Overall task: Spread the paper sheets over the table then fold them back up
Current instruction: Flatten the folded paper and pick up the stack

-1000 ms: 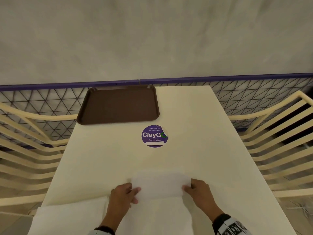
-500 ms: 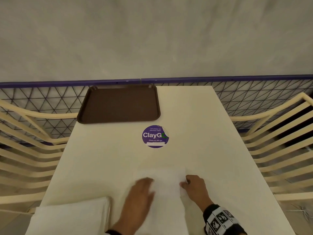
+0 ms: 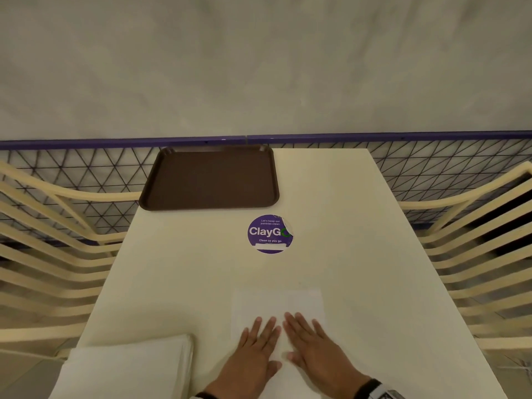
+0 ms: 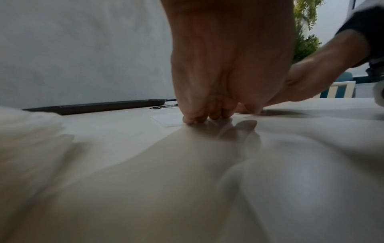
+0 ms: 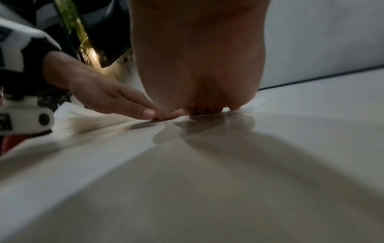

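Note:
A white paper sheet lies flat on the cream table, near the front edge. My left hand and right hand rest side by side on it, palms down, fingers straight and pressing the paper. In the left wrist view the left fingertips press on the sheet. The right wrist view shows the right fingertips down on the paper, with the left hand flat beside them. A stack of folded white sheets sits at the front left corner.
A brown tray lies at the table's far left. A round purple sticker marks the middle. Cream slatted chairs flank both sides, and a mesh fence with a purple rail runs behind.
Both hands pinched the raised sheet's far edge a second ago. The sheet now lies flat, and both hands have come together and flattened onto it.

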### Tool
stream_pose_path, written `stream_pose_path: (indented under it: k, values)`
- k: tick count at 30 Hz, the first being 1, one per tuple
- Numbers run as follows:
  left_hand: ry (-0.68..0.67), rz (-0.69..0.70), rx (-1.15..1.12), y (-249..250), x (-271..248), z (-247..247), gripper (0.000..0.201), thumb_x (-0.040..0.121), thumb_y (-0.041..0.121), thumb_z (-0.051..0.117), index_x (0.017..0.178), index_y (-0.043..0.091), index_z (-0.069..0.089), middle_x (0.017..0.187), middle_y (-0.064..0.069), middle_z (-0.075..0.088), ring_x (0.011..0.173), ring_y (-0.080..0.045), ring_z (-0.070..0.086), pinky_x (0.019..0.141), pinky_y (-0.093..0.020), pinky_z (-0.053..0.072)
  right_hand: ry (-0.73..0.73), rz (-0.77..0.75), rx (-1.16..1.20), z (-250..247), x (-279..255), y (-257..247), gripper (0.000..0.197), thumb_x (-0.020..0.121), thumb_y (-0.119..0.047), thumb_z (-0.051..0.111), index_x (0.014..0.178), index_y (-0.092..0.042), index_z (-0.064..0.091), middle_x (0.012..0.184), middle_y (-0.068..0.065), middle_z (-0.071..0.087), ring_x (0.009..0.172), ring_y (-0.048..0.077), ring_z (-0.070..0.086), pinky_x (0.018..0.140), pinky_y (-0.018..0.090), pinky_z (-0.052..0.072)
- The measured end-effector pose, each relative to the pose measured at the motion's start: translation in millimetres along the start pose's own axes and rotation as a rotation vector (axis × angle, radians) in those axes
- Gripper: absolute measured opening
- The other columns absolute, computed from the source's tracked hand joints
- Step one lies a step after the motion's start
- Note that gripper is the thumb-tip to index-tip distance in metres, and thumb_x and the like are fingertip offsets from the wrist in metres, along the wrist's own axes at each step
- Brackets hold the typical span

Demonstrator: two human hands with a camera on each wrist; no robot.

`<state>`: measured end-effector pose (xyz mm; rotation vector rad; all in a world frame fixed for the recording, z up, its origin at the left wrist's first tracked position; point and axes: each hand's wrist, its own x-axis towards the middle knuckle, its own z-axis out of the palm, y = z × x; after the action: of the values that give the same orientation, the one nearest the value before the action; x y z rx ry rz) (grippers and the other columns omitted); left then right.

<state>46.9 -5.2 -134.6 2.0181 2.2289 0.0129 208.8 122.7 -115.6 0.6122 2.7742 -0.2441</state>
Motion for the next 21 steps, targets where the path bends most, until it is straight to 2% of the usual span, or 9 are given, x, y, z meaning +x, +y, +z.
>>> stream_pose_path:
  k: [3,6,8,9,11,12,14,17,21]
  values:
    - [0.033,-0.058,-0.007,-13,-8,5,0.071,0.093,0.054,0.006,0.149,0.009,-0.003,0.158,-0.007,-0.009,0.145,-0.023,-0.01,0.115,-0.031,-0.005,-0.003,0.005,0.029,-3,-14,31,0.059,0.098,-0.051,0.011,0.148,-0.021,-0.002,0.157,-0.003,-0.01,0.144,0.011,-0.007,0.11,0.029,0.004]
    - [0.138,-0.189,-0.114,-24,-10,-8,0.076,0.086,0.054,0.029,0.146,0.007,0.025,0.158,-0.005,-0.003,0.142,-0.013,0.022,0.099,-0.027,0.042,-0.006,0.075,0.037,-5,-21,42,0.058,0.098,-0.05,0.013,0.148,-0.024,-0.002,0.157,-0.006,-0.011,0.144,0.009,-0.008,0.111,0.028,0.002]
    - [0.073,-0.268,-0.126,-31,-5,-38,0.062,0.081,0.044,0.042,0.119,-0.002,0.06,0.149,-0.006,0.035,0.115,-0.012,0.059,0.08,-0.029,0.054,-0.002,0.118,0.021,-5,-22,41,0.057,0.098,-0.05,0.011,0.148,-0.025,-0.003,0.157,-0.008,-0.01,0.144,0.008,-0.008,0.112,0.027,-0.002]
    - [0.086,-0.279,-0.106,-34,1,-53,0.053,0.081,0.042,0.043,0.099,0.0,0.07,0.125,-0.007,0.062,0.095,-0.012,0.068,0.073,-0.025,0.055,0.005,0.118,0.012,-6,-22,40,0.056,0.098,-0.048,0.011,0.148,-0.026,-0.003,0.157,-0.009,-0.009,0.144,0.007,-0.007,0.112,0.027,-0.003]
    - [0.071,-0.315,-0.062,-41,17,-72,0.034,0.072,0.043,0.068,0.082,0.011,0.073,0.087,-0.002,0.07,0.072,-0.016,0.068,0.063,-0.023,0.053,-0.007,0.088,0.055,-14,-20,37,0.055,0.096,-0.043,0.02,0.148,-0.032,0.004,0.156,-0.013,0.008,0.142,0.001,0.009,0.113,0.024,0.003]
    - [0.058,-0.335,-0.082,-43,27,-81,0.044,0.059,0.044,0.082,0.088,0.013,0.072,0.09,-0.002,0.069,0.074,-0.017,0.068,0.063,-0.024,0.053,-0.029,0.078,0.1,-19,-20,35,0.057,0.089,-0.043,0.03,0.144,-0.038,0.018,0.152,-0.016,0.025,0.135,-0.002,0.028,0.11,0.021,0.015]
    - [-0.025,-0.316,-0.228,-47,47,-87,0.078,0.06,0.039,0.084,0.127,0.011,0.055,0.13,-0.006,0.054,0.109,-0.023,0.058,0.085,-0.032,0.05,0.004,0.1,0.166,-29,-16,33,0.046,0.073,-0.04,0.041,0.118,-0.041,0.049,0.128,-0.021,0.054,0.108,-0.003,0.059,0.089,0.014,0.043]
    - [-0.222,-0.329,-0.272,-47,67,-91,0.092,0.076,0.035,0.072,0.147,0.019,0.017,0.15,0.001,0.022,0.133,-0.026,0.025,0.105,-0.04,0.032,0.119,0.093,0.176,-48,-10,29,0.029,0.071,-0.028,0.056,0.097,-0.038,0.064,0.113,-0.017,0.06,0.095,0.004,0.061,0.065,0.016,0.046]
    - [-0.359,-0.396,-0.193,-47,78,-95,0.076,0.074,0.035,0.073,0.135,0.014,0.033,0.134,-0.006,0.038,0.124,-0.028,0.03,0.102,-0.041,0.03,0.075,0.093,0.165,-66,13,22,0.045,0.089,-0.017,0.051,0.132,-0.024,0.043,0.136,-0.002,0.039,0.126,0.022,0.038,0.093,0.034,0.036]
